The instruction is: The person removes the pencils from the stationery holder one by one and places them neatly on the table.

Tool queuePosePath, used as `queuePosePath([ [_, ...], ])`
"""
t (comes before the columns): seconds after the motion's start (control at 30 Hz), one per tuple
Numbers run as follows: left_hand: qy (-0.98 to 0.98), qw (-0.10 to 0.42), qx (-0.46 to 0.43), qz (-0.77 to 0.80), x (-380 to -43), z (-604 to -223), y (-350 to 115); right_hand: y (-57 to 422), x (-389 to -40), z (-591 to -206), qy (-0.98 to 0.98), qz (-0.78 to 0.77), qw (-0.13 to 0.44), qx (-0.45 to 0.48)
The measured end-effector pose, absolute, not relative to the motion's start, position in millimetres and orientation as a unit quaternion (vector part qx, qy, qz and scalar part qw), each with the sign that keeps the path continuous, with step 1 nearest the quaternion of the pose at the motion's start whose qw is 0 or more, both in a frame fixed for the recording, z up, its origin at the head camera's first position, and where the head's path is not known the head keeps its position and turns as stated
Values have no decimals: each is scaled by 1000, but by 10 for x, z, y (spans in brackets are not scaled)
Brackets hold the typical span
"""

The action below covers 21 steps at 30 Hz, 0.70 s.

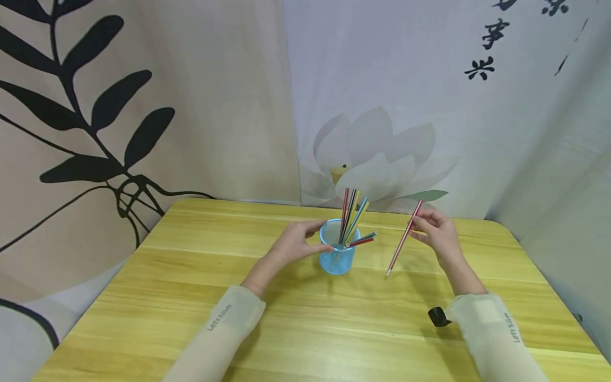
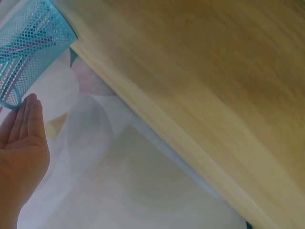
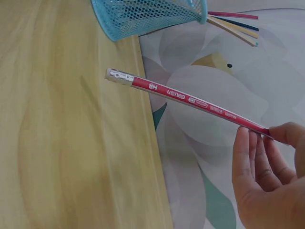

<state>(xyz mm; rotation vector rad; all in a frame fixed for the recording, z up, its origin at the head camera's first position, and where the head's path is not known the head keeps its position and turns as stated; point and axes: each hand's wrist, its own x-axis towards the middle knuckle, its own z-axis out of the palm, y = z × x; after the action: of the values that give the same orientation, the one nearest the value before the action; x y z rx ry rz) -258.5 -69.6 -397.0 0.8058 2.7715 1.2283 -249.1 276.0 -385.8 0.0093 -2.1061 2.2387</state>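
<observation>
A light blue mesh pencil holder (image 1: 337, 262) stands upright on the table, with several pencils (image 1: 350, 215) in red, black, yellow and blue poking out. Some lean low over its right rim. My left hand (image 1: 298, 241) is at the holder's left side, thumb by the front rim and fingers by the back. In the left wrist view those fingers (image 2: 33, 119) look straight, their tips against the rim. To the right of the holder, my right hand (image 1: 441, 236) pinches a red HB pencil (image 3: 190, 99) near one end. It slants in the air, its eraser end (image 3: 119, 76) lower.
The wooden table (image 1: 305, 329) has its back edge close behind the holder. Beyond hangs a pale cloth (image 1: 229, 106) printed with leaves, a flower and characters. A small black object (image 1: 438, 317) is beside the right sleeve (image 1: 491, 329).
</observation>
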Motion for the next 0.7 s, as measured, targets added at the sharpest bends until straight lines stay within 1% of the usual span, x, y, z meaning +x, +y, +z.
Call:
queuePosePath([
  [0.5, 885, 17, 232, 403, -2583, -4003, -676, 2776, -2551, -4034, -693, 720, -24, -22],
  [0.7, 885, 17, 231, 405, -2581, -3992, -676, 2761, -2571, -4098, -704, 709, -34, -33],
])
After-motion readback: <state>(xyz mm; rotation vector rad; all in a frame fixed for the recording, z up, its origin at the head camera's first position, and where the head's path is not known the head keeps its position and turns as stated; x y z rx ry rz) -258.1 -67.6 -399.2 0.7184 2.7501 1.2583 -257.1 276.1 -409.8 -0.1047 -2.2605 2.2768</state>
